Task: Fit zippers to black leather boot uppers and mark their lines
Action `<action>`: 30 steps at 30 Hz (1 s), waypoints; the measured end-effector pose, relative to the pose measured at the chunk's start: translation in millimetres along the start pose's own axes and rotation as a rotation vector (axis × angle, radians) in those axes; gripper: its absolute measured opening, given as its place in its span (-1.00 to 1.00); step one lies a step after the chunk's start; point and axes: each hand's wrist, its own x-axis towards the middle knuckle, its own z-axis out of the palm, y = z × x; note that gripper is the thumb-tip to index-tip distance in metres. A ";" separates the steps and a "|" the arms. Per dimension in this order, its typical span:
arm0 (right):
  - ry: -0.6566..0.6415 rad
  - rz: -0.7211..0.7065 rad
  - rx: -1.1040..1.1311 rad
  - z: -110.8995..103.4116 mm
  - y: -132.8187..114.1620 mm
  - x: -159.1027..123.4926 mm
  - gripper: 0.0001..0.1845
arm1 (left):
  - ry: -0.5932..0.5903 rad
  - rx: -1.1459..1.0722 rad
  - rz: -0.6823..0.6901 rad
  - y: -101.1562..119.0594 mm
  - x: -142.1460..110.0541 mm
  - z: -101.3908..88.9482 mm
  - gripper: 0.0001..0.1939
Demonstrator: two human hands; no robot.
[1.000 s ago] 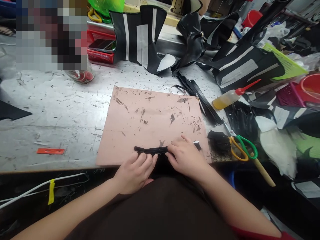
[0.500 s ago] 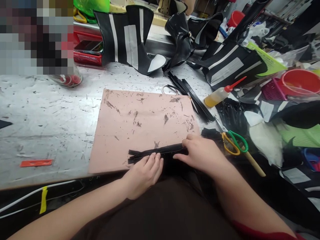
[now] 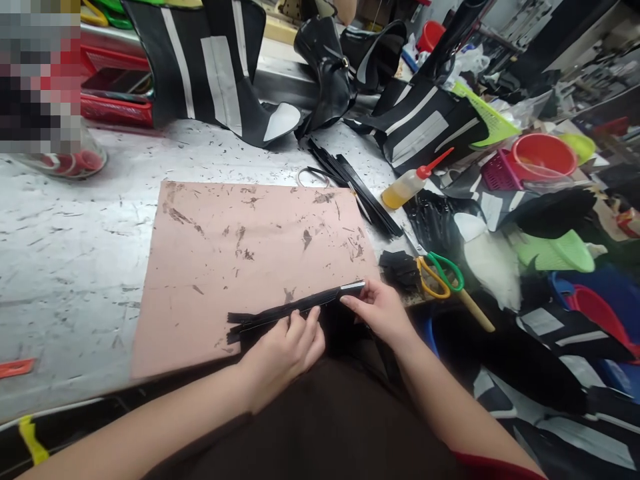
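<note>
A long black zipper lies slantwise over the near edge of a pinkish, scuffed board. Its split tape ends point left, and a short white strip shows near its right end. My left hand has its fingers closed on the zipper's near edge, around mid-length. At the right end, my right hand pinches the zipper between thumb and fingers beside the white strip. Dark material hangs below the zipper between my hands; its shape is lost against my dark clothing.
Scissors with green and yellow handles lie right of the board. Behind are black strips, a glue bottle and black boot uppers. An orange piece lies left. A red bowl stands right.
My right hand has turned and lifted the zipper's right end, and the white strip now shows there. My left hand's fingers have curled more. The view has swung right.
</note>
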 end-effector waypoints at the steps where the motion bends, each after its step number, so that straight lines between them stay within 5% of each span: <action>1: 0.022 -0.022 -0.033 -0.4 1.4 0.2 -0.61 | 0.007 0.000 0.006 -0.4 2.6 0.4 -0.71; 11: 0.110 -0.209 -0.380 0.6 9.1 -0.1 -0.70 | 0.003 -0.115 -0.025 -3.8 19.6 2.0 -0.79; 16: 0.136 -0.311 -0.610 0.4 4.0 0.4 -0.76 | -0.018 -0.163 -0.030 -8.7 33.3 2.1 -0.67; 24: 0.073 -0.167 -0.520 -3.9 1.4 4.9 -0.68 | 0.057 -0.235 -0.095 -15.4 42.4 10.7 -0.82; 30: 0.173 -0.291 -0.443 -0.6 11.1 1.8 -0.77 | -0.051 -0.354 -0.206 -14.0 56.8 5.9 -0.78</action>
